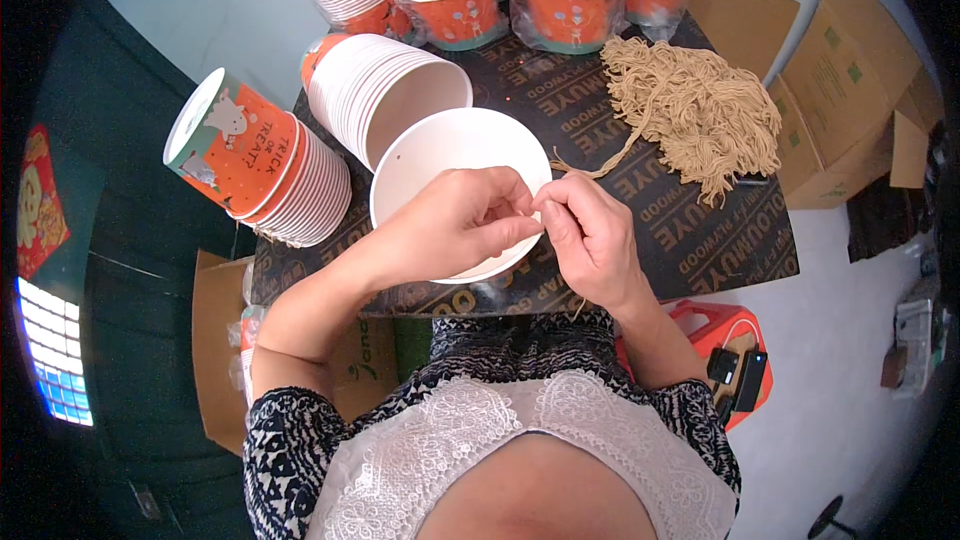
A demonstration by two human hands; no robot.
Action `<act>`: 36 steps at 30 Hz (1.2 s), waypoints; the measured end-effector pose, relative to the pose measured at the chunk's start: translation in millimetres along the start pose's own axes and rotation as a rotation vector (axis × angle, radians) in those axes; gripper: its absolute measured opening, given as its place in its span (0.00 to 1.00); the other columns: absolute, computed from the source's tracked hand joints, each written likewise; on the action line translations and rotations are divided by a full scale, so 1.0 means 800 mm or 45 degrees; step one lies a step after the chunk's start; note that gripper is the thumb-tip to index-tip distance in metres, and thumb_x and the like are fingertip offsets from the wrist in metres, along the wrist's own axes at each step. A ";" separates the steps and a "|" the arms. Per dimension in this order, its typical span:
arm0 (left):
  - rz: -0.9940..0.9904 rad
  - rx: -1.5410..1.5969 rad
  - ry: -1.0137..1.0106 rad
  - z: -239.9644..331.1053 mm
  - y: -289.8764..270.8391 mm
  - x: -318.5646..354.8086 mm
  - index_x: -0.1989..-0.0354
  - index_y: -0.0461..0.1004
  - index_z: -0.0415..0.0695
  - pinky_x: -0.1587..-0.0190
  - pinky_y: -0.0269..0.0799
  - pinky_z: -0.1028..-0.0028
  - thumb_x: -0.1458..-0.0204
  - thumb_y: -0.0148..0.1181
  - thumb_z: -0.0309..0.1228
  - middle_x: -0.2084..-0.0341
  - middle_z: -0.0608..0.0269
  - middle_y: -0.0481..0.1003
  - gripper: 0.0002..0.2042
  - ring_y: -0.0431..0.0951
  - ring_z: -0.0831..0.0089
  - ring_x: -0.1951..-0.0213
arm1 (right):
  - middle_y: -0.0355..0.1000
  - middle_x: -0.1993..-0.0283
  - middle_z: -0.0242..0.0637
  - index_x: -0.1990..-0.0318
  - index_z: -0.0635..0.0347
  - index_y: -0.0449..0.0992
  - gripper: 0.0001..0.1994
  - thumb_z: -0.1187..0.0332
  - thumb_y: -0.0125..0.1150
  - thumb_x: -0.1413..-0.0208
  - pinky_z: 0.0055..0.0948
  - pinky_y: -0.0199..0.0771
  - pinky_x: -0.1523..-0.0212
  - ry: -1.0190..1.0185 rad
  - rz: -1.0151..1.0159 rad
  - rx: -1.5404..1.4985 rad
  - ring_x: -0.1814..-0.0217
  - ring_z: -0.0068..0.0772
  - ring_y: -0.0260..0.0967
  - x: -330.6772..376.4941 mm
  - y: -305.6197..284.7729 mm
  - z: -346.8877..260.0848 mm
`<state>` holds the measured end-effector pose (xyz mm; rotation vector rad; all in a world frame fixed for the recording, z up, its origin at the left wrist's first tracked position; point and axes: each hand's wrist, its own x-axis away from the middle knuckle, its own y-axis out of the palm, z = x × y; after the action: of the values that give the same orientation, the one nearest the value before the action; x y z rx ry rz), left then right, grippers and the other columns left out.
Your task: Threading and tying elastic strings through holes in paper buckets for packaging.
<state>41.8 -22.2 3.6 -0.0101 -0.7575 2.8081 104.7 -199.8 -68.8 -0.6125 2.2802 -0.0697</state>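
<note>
At the centre of the frame, a person's left hand (455,225) and right hand (590,235) meet over the rim of a white paper bucket (440,155), fingertips pinched on a thin tan string (590,172). The hands hide the bucket's near edge. The string trails to a tan pile (695,110) at upper right on the dark surface (700,250). Stacked buckets (375,90) lie behind.

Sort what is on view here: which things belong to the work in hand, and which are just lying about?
In hand:
- white paper bucket, held by left hand
- tan string, pinched by right hand
- heap of tan strings
- stacks of orange paper buckets

Lying about:
- brown cardboard boxes
- red plastic stool
</note>
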 end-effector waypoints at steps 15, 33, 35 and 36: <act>-0.095 0.031 -0.097 0.010 -0.006 0.000 0.66 0.71 0.37 0.71 0.70 0.81 0.39 0.53 0.21 0.76 0.69 0.72 0.03 0.71 0.84 0.73 | 0.69 0.75 0.41 0.72 0.63 0.74 0.03 0.78 0.62 0.49 0.35 0.66 0.76 0.105 -0.101 0.259 0.76 0.43 0.70 0.011 -0.041 -0.025; 0.236 -0.569 0.296 -0.008 -0.106 0.038 0.58 0.75 0.37 0.46 0.71 0.67 0.50 0.44 0.09 0.54 0.55 0.76 0.16 0.76 0.63 0.50 | 0.67 0.75 0.28 0.58 0.69 0.77 0.10 0.80 0.54 0.46 0.17 0.58 0.76 0.603 0.043 -0.788 0.76 0.14 0.60 0.030 -0.068 -0.038; 0.250 -1.077 0.403 -0.023 -0.119 0.047 0.56 0.76 0.40 0.41 0.69 0.63 0.51 0.45 0.09 0.42 0.52 0.71 0.19 0.70 0.55 0.41 | 0.70 0.75 0.38 0.64 0.73 0.77 0.10 0.80 0.51 0.53 0.20 0.59 0.79 0.352 -0.038 -1.043 0.78 0.20 0.63 0.036 -0.090 -0.032; 0.183 -1.114 0.253 -0.025 -0.117 0.052 0.56 0.78 0.44 0.37 0.66 0.58 0.52 0.51 0.10 0.33 0.53 0.63 0.19 0.60 0.49 0.33 | 0.70 0.75 0.40 0.66 0.73 0.77 0.10 0.80 0.49 0.54 0.21 0.60 0.79 0.256 -0.036 -1.090 0.79 0.23 0.63 0.036 -0.093 -0.035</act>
<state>23.1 75.3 35.1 -0.4909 -1.8944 2.2991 98.3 -281.9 -50.6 -1.0995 2.4407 0.9064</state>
